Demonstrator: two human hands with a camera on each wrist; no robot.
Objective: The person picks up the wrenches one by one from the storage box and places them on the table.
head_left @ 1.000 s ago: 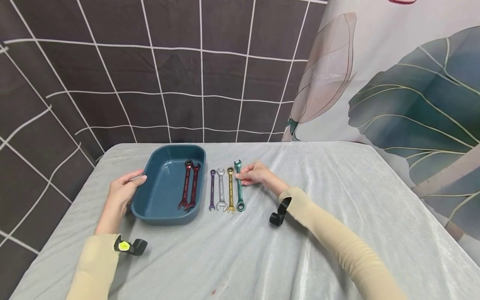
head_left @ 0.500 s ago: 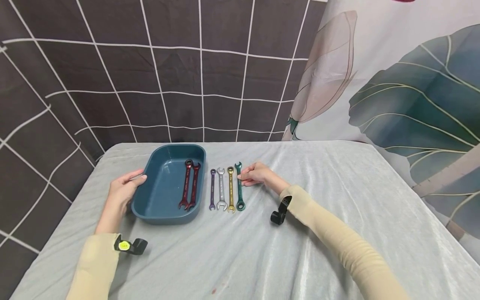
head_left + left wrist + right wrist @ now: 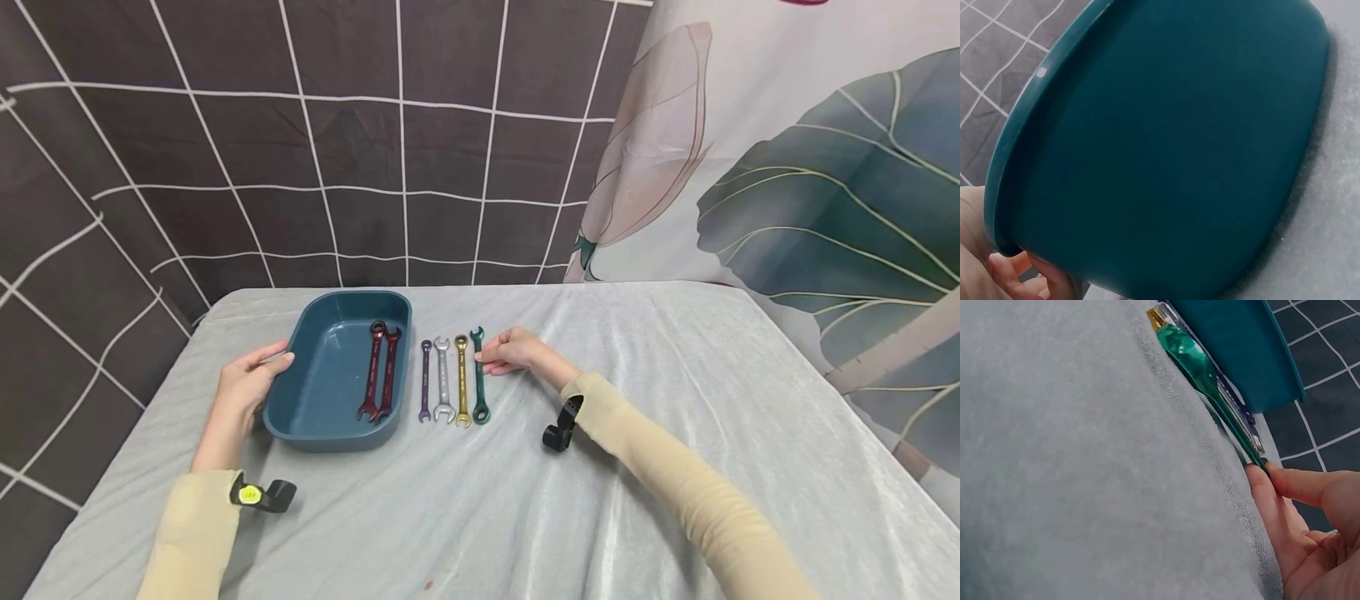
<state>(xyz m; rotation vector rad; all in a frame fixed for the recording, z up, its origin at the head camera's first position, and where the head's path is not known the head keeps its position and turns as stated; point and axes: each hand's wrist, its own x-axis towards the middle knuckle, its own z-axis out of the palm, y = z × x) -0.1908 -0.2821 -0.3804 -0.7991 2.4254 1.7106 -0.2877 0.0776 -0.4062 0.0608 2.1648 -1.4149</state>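
Note:
My left hand [image 3: 243, 383] holds the left rim of a blue-green plastic basin [image 3: 330, 442], thumb near the rim; the left wrist view shows fingers curled under the basin's lip [image 3: 995, 187]. Inside, two dark red combination wrenches [image 3: 387, 375] lie side by side along the right wall. On the cloth to the right, my right hand [image 3: 517, 350] pinches the shaft of a green ratcheting wrench [image 3: 480, 390] between thumb and fingers. The right wrist view shows the green wrench [image 3: 1194, 365] with its ring end resting low, close over the cloth.
A purple wrench [image 3: 425, 383], a silver wrench [image 3: 443, 379] and a gold wrench [image 3: 462, 383] lie parallel between the basin and the green one. Grey cloth [image 3: 637, 358] covers the table. A dark gridded curtain [image 3: 360, 150] hangs behind, a leaf-patterned one [image 3: 810, 192] at the right.
The far end of the green wrench has come slightly toward me and right, with my right hand shifting a little right. My left hand and the basin stay put.

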